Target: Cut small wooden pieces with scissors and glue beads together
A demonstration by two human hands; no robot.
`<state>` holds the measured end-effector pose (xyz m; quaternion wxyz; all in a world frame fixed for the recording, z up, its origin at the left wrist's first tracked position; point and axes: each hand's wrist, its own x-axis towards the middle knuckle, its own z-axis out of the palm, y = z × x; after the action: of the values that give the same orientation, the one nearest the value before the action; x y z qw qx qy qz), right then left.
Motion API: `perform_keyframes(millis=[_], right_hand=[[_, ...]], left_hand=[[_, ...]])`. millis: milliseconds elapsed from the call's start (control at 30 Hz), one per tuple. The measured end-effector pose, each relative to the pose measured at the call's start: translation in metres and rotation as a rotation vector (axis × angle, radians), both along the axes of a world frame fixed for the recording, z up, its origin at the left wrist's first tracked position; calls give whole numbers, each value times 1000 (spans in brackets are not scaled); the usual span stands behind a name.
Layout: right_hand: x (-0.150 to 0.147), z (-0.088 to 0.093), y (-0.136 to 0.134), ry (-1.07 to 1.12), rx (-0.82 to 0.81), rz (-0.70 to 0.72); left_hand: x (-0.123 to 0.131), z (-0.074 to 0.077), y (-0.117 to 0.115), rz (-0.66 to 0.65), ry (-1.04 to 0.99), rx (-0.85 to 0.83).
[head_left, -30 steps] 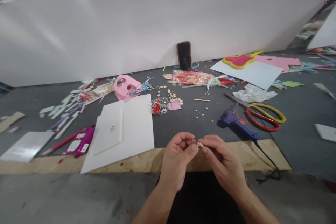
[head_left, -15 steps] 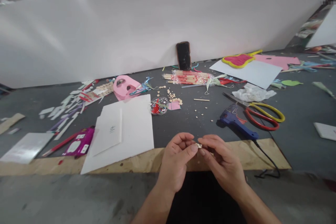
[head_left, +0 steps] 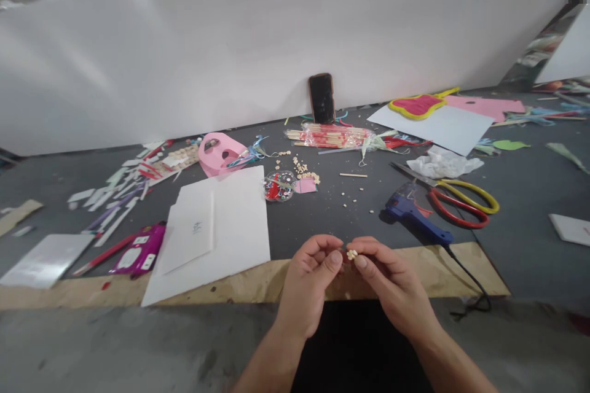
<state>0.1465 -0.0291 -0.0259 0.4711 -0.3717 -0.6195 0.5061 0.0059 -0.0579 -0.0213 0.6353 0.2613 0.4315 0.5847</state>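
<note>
A small cream-coloured piece [head_left: 352, 255], shaped like a little flower, is pinched between the thumb and forefinger of my right hand [head_left: 391, 279] above the table's front edge. Just left of it is my left hand [head_left: 308, 279], its thumb and fingers pressed together; whatever lies between them, if anything, is too small to make out. Beyond my hands, similar small pieces [head_left: 302, 167] lie scattered around a clear round case [head_left: 279, 186] of beads and a pink square [head_left: 306, 185]. A short stick [head_left: 353, 175] lies on the dark surface.
On the right are a blue glue gun [head_left: 417, 218] with its cord, large scissors [head_left: 461, 202] and crumpled tissue [head_left: 442, 163]. White sheets [head_left: 235, 221] and a purple packet [head_left: 141, 252] lie left. A phone [head_left: 322, 98] leans on the white wall behind bundled sticks [head_left: 336, 135].
My left thumb has drawn back from the small piece, which now shows more fully in my right fingers. A slight gap has opened between the hands.
</note>
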Motion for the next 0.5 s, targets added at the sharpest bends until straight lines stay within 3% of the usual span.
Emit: perform_keyframes(millis=[200,500], right_hand=[[0,-3,1,-16,18,58],[-2,-5,-2,-85,127,35]], left_hand=[[-1,3,0,-26,-29,-31],[-1,1,0,-1,-51,-51]])
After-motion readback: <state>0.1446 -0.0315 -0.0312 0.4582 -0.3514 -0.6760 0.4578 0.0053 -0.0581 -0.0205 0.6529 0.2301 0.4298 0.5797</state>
